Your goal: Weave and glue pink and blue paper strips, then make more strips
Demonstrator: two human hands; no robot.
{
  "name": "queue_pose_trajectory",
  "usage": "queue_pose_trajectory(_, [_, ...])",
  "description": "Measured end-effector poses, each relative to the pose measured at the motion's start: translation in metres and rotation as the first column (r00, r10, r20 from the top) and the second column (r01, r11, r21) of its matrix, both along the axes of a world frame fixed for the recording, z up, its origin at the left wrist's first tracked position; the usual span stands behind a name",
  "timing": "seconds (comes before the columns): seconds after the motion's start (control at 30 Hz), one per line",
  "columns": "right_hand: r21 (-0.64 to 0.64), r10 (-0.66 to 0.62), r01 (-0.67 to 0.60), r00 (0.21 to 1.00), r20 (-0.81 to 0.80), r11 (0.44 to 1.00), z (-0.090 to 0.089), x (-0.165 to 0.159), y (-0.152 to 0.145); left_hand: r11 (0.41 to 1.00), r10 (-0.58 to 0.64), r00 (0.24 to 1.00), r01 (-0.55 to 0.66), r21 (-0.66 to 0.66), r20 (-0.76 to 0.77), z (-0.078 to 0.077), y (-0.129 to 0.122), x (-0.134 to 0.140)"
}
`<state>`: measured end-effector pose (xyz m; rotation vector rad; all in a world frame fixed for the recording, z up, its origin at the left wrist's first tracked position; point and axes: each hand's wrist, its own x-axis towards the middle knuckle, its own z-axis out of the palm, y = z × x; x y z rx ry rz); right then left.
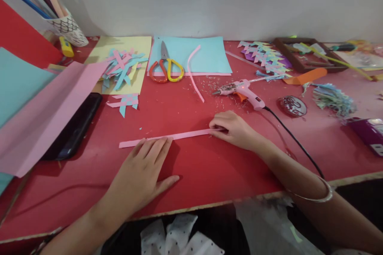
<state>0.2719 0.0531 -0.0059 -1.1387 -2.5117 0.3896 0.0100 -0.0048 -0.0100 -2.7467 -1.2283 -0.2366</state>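
1. Left hand (143, 169): fingers straight and together, laid flat over the pink strip (191, 134), thumb spread away on the table (197, 183); it grips nothing.
2. The strip's long axis runs left to right, its right end slightly farther away. Its left end sticks out past the left fingertips.
3. Right hand (231, 129): fingers curled, thumb and fingertips closed on the strip's right end, so it is the nearer hand there.
4. Glue gun (250, 96): just beyond the right hand, apart from it.
5. Tray (288, 55), far right: small pieces inside, too blurred to name.
6. Cup (70, 28), far left: tilted, holding pens.
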Motion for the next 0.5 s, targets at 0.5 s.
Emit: queue_pose_trajectory(0.5, [0.241,0.175,-0.212,0.97,0.168,0.947,-0.002,-0.036,-0.025,0.977,-0.142,0.984,0.157,-0.142,0.112,0.009,0.02,0.011])
